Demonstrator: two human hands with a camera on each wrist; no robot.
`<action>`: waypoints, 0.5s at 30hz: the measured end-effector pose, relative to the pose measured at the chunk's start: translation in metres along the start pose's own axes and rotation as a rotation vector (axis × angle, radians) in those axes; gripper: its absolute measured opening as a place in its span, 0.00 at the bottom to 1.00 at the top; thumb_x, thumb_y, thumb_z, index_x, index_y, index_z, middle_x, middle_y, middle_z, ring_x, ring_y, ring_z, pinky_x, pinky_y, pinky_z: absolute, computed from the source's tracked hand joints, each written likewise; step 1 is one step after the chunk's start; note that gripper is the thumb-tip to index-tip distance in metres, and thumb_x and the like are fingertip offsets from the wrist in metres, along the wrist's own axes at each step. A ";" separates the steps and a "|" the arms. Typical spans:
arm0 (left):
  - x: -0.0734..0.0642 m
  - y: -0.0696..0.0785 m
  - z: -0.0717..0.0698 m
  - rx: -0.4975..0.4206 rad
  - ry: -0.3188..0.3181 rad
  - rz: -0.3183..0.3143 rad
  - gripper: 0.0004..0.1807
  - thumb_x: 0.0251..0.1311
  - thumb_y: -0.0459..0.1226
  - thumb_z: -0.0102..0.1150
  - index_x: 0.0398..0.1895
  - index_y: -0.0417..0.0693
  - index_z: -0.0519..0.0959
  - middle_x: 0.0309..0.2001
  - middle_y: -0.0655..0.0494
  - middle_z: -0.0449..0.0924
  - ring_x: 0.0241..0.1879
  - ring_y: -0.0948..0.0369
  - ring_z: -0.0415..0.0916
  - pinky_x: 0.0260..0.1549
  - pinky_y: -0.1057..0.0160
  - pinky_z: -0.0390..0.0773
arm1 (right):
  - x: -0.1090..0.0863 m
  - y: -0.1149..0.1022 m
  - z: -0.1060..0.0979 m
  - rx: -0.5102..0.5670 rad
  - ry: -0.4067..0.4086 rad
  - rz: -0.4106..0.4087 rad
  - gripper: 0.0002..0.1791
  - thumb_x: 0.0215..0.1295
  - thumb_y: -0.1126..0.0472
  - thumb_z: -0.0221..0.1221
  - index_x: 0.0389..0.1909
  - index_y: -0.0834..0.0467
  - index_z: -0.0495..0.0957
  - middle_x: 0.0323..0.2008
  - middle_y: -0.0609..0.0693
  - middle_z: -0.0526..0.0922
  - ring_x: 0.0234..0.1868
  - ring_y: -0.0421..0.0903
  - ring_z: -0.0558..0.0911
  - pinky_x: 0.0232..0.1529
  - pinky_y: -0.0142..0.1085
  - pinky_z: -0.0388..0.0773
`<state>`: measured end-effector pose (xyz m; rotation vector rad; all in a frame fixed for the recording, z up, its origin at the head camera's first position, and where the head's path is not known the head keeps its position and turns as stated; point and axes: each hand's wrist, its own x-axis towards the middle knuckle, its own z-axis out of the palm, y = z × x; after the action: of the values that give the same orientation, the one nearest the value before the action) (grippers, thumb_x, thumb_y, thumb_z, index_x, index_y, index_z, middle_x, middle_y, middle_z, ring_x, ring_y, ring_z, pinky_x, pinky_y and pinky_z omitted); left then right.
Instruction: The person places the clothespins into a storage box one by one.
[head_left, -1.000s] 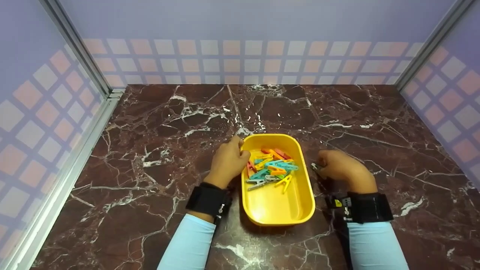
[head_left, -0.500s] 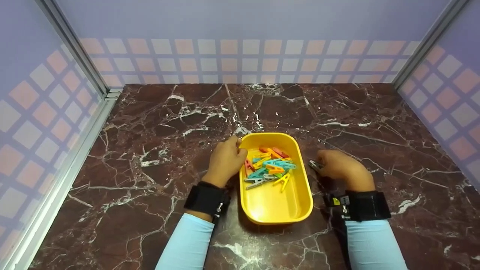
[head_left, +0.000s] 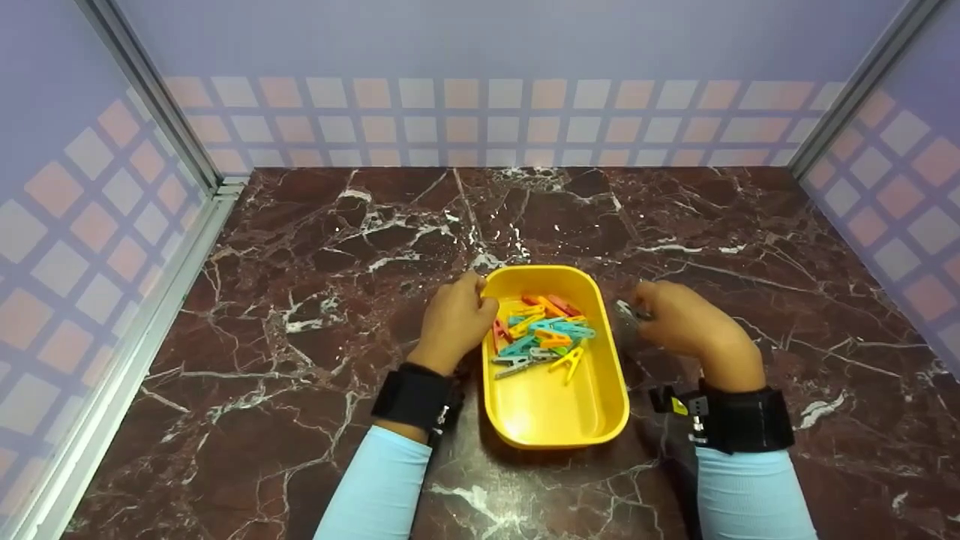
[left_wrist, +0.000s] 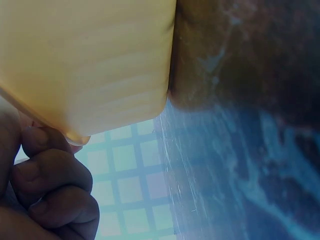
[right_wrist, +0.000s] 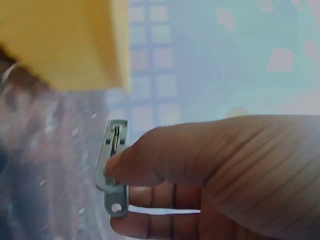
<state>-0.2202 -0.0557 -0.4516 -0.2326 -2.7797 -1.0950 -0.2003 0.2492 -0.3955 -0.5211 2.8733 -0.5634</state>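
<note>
A yellow plastic tub [head_left: 551,412] stands on the table with several coloured clothespins [head_left: 544,334] heaped toward its far half. My left hand [head_left: 457,319] grips the tub's left rim; the left wrist view shows its curled fingers [left_wrist: 60,172] at the rim, partly hidden by the tub. To the right of the tub, my right hand [head_left: 690,322] pinches a grey clothespin [right_wrist: 111,150] between thumb and fingers. The clothespin is apart from the tub wall, and its metal spring shows in the right wrist view.
A dark red marbled table [head_left: 315,450] with white veins lies under everything. Purple panels with pink and white squares close it off at the back [head_left: 506,124], left [head_left: 82,225] and right. A metal rail [head_left: 135,330] runs along the left edge.
My right hand has lifted slightly and moved a little away from me, carrying the grey clothespin off the table. My left hand keeps its hold on the tub, which stays in place.
</note>
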 end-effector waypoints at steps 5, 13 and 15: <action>0.000 0.001 0.002 -0.006 -0.003 -0.009 0.10 0.60 0.37 0.55 0.42 0.43 0.79 0.24 0.53 0.77 0.24 0.55 0.74 0.26 0.56 0.74 | 0.001 -0.022 -0.006 0.057 0.020 -0.005 0.13 0.56 0.68 0.60 0.44 0.61 0.78 0.35 0.53 0.80 0.34 0.51 0.77 0.37 0.47 0.75; -0.002 0.002 0.000 -0.008 -0.015 -0.019 0.10 0.59 0.36 0.56 0.43 0.43 0.78 0.22 0.54 0.76 0.22 0.55 0.73 0.25 0.57 0.74 | 0.021 -0.054 0.013 0.013 0.019 -0.168 0.13 0.61 0.65 0.63 0.46 0.62 0.79 0.40 0.56 0.82 0.41 0.54 0.80 0.45 0.51 0.77; -0.001 0.002 -0.001 0.000 -0.014 -0.020 0.10 0.59 0.37 0.56 0.43 0.43 0.78 0.23 0.54 0.76 0.23 0.55 0.74 0.26 0.56 0.74 | 0.026 -0.058 0.018 -0.009 0.013 -0.195 0.12 0.60 0.66 0.63 0.45 0.62 0.79 0.41 0.56 0.82 0.42 0.54 0.80 0.48 0.51 0.76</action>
<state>-0.2186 -0.0552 -0.4495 -0.2135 -2.8000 -1.1027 -0.2030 0.1830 -0.3921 -0.8076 2.8567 -0.5851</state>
